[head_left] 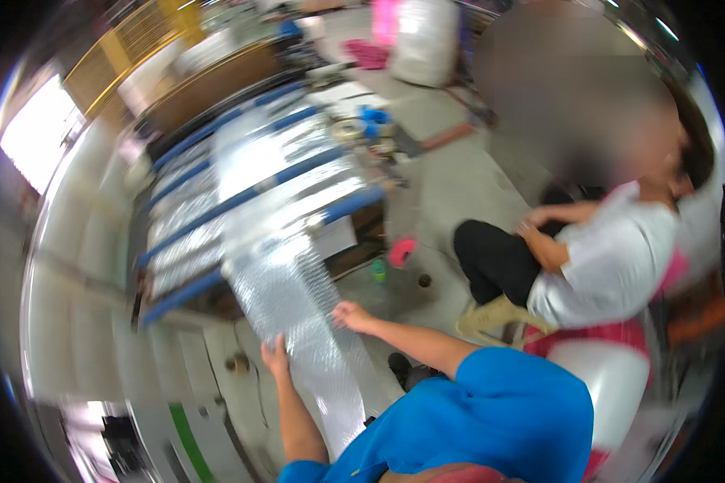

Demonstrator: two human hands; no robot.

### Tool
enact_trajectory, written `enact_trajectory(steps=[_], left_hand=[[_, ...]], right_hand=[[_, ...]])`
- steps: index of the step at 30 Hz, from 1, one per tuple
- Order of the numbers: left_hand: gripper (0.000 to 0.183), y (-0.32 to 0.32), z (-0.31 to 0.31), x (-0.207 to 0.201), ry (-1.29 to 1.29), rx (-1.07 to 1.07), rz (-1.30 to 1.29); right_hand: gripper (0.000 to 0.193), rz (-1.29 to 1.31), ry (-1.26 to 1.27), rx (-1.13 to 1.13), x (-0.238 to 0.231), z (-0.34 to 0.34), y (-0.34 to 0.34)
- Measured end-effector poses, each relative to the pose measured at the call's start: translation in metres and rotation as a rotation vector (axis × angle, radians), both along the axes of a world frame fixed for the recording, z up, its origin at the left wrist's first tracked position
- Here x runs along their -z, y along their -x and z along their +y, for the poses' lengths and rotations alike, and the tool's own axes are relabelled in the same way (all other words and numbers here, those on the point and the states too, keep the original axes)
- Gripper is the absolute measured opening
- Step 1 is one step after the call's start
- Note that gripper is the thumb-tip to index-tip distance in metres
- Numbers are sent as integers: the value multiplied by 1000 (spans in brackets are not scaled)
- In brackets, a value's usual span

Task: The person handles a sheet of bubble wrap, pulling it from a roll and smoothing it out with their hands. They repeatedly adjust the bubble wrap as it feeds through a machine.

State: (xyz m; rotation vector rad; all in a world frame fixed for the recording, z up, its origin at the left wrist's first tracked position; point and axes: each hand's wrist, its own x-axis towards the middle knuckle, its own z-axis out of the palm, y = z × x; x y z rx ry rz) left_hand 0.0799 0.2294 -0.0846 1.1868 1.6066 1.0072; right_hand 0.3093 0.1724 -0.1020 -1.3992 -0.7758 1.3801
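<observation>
Evidently, in the head view, the film is draped from the blue bars down to the shirt, w/ its L edge met by the L hand & its R edge by the R hand. Fingers of both are bent at the edges; whether film is pinched or only steadied can't be told, b/c of blur.

Risks, as judged: if tension betw. the hands is uneven, the film could be skewed on the bars & creased; if an edge is let slip, it could be dropped to the floor & dirtied, or caught under the shoe; if pulled too hard, it could be stretched or torn.

The film's near end is hidden by the shirt; its far end is lost in glare. The seated co-worker's head is blurred out, & small items nr the tape roll can't be made out.
</observation>
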Motion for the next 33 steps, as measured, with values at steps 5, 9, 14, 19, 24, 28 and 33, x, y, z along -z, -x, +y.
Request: enact_trajectory(steps=[5,9,14,19,24,28,33], left_hand=[[65,10,-50,-13,99,81,288],[70,34,-98,-4,308,293,204],[75,57,-145,26,377,342,94],[81,53,-187,-8,191,183,242],[75,44,-199,2,176,119,245],[60,51,-214,-11,50,19,33],[48,54,-241,-34,117,-110,406]], right_hand=[[19,110,157,64,-60,-30,11],[18,187,262,-79,-39,-75,19],[16,198,399,-214,-12,-135,30],[21,54,346,-344,-22,-191,52],[21,-29,240,-164,-6,-215,54],[21,55,225,-228,-28,-219,65],[21,34,222,-245,-39,-224,60]])
